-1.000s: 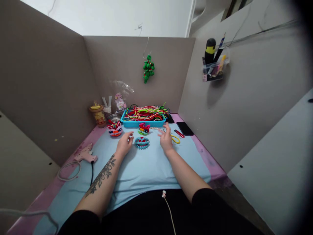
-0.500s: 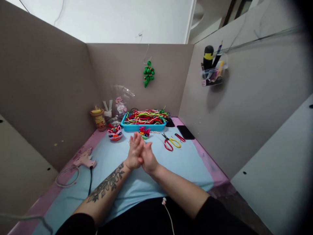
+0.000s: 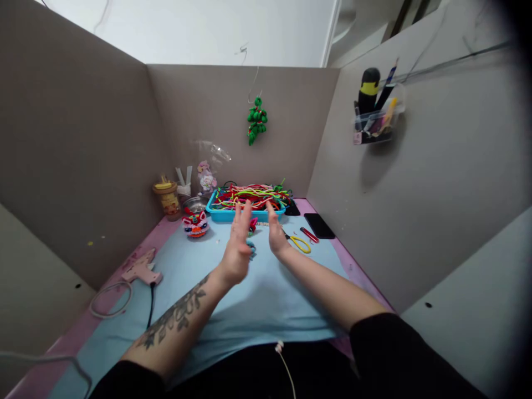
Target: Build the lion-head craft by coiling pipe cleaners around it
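Note:
Above the middle of the light blue cloth (image 3: 286,302), my left hand (image 3: 238,249) is held upright with its fingers stretched out and nothing in it. Facing it a short gap away is my right hand (image 3: 275,230), also empty with straight fingers. Between and behind them, a small colourful knotted figure (image 3: 252,226) is mostly hidden. Yellow-handled scissors (image 3: 300,244) lie just beyond my right wrist, partly covered by it. A red and pink lion-head figure (image 3: 195,225) sits to the left of my left hand.
A blue tray (image 3: 224,215) of coloured cords stands at the back. A pink glue gun (image 3: 143,269) with its cable lies left. A black phone (image 3: 319,225) and a red cutter (image 3: 310,235) lie right. Grey partitions (image 3: 233,105) enclose the table, with a pen holder (image 3: 376,124) on the right one.
My hands were pressed together half a second ago; now they have come apart, the right one moving right. The view has shifted slightly.

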Available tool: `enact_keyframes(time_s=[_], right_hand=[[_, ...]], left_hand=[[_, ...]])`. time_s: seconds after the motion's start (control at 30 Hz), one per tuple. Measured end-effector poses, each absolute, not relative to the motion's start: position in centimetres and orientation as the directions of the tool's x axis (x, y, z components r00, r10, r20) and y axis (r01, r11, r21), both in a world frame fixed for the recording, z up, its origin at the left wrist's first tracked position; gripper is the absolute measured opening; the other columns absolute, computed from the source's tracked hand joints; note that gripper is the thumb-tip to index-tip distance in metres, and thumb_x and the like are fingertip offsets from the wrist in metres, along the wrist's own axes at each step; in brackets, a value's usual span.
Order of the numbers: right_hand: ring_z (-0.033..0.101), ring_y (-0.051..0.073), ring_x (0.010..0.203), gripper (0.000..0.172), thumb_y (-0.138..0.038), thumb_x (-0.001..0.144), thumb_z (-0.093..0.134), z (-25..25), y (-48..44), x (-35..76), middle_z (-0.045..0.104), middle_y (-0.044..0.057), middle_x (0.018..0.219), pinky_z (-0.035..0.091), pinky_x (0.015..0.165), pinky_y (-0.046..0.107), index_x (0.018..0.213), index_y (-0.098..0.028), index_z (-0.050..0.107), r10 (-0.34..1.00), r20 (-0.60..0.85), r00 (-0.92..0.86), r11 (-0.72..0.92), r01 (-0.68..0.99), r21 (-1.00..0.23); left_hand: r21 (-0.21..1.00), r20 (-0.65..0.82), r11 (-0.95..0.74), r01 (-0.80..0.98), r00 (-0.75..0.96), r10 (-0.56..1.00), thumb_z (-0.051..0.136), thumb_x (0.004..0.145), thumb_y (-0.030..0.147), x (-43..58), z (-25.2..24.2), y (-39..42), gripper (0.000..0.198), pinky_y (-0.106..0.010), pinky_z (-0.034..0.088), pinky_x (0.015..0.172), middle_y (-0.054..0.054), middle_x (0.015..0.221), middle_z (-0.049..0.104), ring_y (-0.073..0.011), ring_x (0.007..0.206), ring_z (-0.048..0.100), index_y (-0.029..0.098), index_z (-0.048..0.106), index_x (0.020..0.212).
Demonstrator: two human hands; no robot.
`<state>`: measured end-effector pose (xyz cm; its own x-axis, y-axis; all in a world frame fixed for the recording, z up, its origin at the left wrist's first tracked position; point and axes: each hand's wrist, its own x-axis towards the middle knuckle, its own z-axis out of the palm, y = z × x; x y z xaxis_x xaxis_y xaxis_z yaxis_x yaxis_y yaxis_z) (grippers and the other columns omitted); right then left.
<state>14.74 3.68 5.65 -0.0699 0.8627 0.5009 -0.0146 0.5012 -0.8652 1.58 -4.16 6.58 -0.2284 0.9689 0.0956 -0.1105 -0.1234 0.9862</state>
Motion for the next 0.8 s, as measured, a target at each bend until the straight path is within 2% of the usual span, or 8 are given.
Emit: enact_keyframes(time_s=[0.07,0.2,0.33,0.43,0.5,0.57,0.67,0.8], right_hand=[[0.049,0.017,0.124,0.047,-0.042,0.094,0.028,5.1,2.5,13.3,0.063,0.01,0.119,0.038,0.102,0.042,0.115,-0.017,0.062,0.921,0.379,-0.087,0.371,-0.096,-0.924],[0.057,0.025,0.115,0.032,-0.042,0.091,0.044,5.2,0.8,12.5,0.069,0.009,0.106,0.046,0.091,0.051,0.108,-0.025,0.067,0.944,0.286,-0.163,0.264,-0.147,-0.953],[0.054,0.027,0.118,0.056,-0.061,0.09,0.029,7.5,0.5,14.6,0.06,0.009,0.124,0.046,0.09,0.053,0.129,-0.027,0.051,0.909,0.328,-0.256,0.256,-0.276,-0.926],[0.042,0.025,0.13,0.069,-0.067,0.088,0.01,8.2,0.5,15.2,0.048,0.007,0.138,0.041,0.097,0.051,0.139,-0.029,0.037,0.848,0.472,-0.24,0.433,-0.199,-0.879],[0.028,0.025,0.138,0.076,-0.071,0.085,0.006,7.4,0.9,15.0,0.039,0.007,0.144,0.03,0.107,0.05,0.143,-0.027,0.03,0.739,0.615,-0.275,0.643,0.014,-0.766],[0.018,0.027,0.141,0.084,-0.078,0.08,0.013,6.0,2.2,15.0,0.034,0.007,0.147,0.016,0.113,0.048,0.143,-0.025,0.031,0.54,0.674,-0.504,0.836,0.227,-0.499],[0.022,0.025,0.14,0.072,-0.076,0.079,0.031,4.1,6.0,16.2,0.041,0.0,0.144,0.009,0.116,0.044,0.136,-0.033,0.042,0.214,0.492,-0.844,0.976,0.202,-0.077],[0.018,0.03,0.141,0.068,-0.065,0.084,0.038,4.1,12.1,20.0,0.036,0.005,0.147,0.005,0.114,0.052,0.14,-0.027,0.037,0.36,0.507,-0.783,0.875,0.472,0.108]], left_hand=[[0.978,0.198,-0.199,-0.062,-0.023,0.98,0.045,0.087,0.046,2.7,6.5,-3.6,0.04,-0.046,0.042,0.097,-0.013,0.109,0.066,-0.0315,0.129,0.041,0.02,0.068,0.109],[0.907,0.375,-0.422,0.002,0.451,0.81,0.067,0.075,0.033,2.6,6.8,-0.8,0.018,-0.051,0.032,0.103,-0.011,0.1,0.069,-0.0362,0.119,0.051,0.023,0.072,0.089],[0.848,0.51,-0.53,0.025,0.24,0.826,0.064,0.078,0.034,0.6,8.1,3.0,0.021,-0.048,0.02,0.11,-0.012,0.117,0.063,-0.0317,0.134,0.033,0.023,0.07,0.094],[0.896,0.41,-0.421,-0.139,-0.102,0.906,0.054,0.084,0.041,1.0,8.4,4.0,0.036,-0.045,0.017,0.112,-0.01,0.137,0.049,-0.0254,0.143,0.011,0.023,0.061,0.114],[0.905,0.299,-0.314,-0.288,-0.097,0.949,0.043,0.088,0.049,2.1,8.3,3.4,0.047,-0.046,0.021,0.11,-0.009,0.144,0.04,-0.0255,0.143,0.012,0.024,0.052,0.127],[0.908,0.234,-0.227,-0.353,-0.023,0.972,0.036,0.087,0.059,3.2,8.4,2.1,0.058,-0.049,0.028,0.106,-0.011,0.144,0.041,-0.0293,0.14,0.021,0.025,0.046,0.133],[0.836,0.114,0.011,-0.549,0.193,0.975,0.017,0.078,0.078,3.7,9.3,0.2,0.083,-0.052,0.033,0.102,-0.011,0.144,0.041,-0.0309,0.131,0.039,0.028,0.031,0.142],[0.71,0.165,-0.1,-0.697,0.027,0.986,0.02,0.078,0.078,1.6,10.9,-0.2,0.077,-0.05,0.033,0.103,-0.007,0.149,0.035,-0.0277,0.131,0.04,0.037,0.026,0.143]])
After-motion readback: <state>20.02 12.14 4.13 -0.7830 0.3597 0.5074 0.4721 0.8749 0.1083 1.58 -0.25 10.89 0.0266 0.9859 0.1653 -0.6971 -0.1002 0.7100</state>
